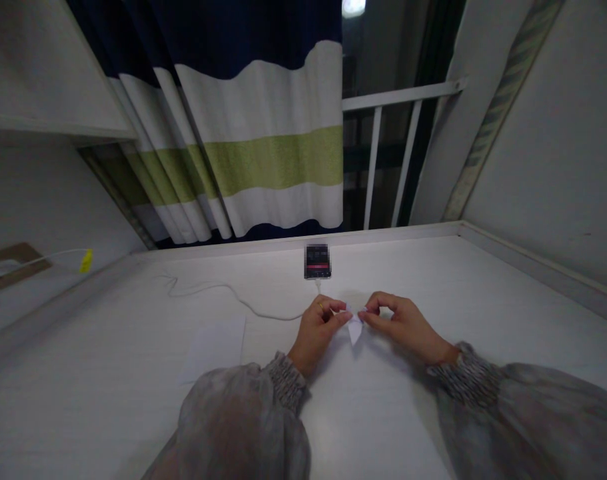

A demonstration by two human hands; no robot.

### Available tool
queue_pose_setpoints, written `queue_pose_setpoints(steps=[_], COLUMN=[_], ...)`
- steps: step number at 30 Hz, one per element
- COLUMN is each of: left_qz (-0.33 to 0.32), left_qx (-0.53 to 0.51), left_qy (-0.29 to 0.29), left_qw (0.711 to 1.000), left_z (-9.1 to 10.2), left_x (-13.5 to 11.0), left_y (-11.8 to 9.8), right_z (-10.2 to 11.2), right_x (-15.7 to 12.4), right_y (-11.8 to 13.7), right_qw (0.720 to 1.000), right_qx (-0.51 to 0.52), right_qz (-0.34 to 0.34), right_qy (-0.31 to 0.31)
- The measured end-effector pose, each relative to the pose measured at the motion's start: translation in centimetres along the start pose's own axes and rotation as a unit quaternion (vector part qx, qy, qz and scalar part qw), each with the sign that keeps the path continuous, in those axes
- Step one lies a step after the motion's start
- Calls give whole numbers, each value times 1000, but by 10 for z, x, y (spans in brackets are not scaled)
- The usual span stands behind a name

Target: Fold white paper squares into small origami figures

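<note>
A small piece of folded white paper (354, 329) is held up between my two hands above the white tabletop, with a pointed end hanging down. My left hand (319, 328), with a ring on one finger, pinches its left side between thumb and fingers. On the right side, my right hand (400, 323) grips the paper the same way. The finer folds are too small to make out, and the fingertips hide part of the paper.
Just beyond my hands lies a phone (317, 261) with a white cable (238, 299) trailing left. A flat white sheet (216, 347) rests left of my left forearm. Behind the table (383, 427) hang a striped curtain (273, 153) and a white window railing (403, 97).
</note>
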State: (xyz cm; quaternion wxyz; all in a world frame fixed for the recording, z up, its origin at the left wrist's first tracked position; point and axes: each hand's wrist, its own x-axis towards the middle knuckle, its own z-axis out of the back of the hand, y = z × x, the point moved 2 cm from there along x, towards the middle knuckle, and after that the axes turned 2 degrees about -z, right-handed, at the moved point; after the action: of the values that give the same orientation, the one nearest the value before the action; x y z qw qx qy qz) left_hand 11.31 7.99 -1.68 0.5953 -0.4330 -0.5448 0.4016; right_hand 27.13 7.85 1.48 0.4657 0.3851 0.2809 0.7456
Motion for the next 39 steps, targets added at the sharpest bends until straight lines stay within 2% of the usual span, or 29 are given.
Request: queue_pose_setpoints(steps=[3, 9, 12, 17, 21, 27, 39], left_qz=[-9, -45, -36, 49, 71, 73, 49], left_qx=[13, 50, 44, 10, 30, 38, 50], left_qy=[2, 6, -2, -15, 19, 71, 63], left_qw=[1000, 998, 998, 999, 997, 994, 996], left_z=[0, 1, 1, 2, 1, -1, -7], left_x=[0, 2, 2, 3, 2, -2, -5], left_y=[0, -2, 0, 3, 2, 1, -6], right_z=[0, -3, -5, -4, -4, -7, 3], right_x=[-1, -4, -7, -9, -9, -13, -24], right_y=[1, 3, 4, 3, 3, 7, -1], right_qw=[999, 990, 984, 978, 974, 972, 959], right_qx=[-37, -103, -138, -168, -182, -181, -239], right_qz=[29, 93, 112, 118, 128, 130, 84], right_qy=[-4, 25, 30, -23, -52, -69, -130])
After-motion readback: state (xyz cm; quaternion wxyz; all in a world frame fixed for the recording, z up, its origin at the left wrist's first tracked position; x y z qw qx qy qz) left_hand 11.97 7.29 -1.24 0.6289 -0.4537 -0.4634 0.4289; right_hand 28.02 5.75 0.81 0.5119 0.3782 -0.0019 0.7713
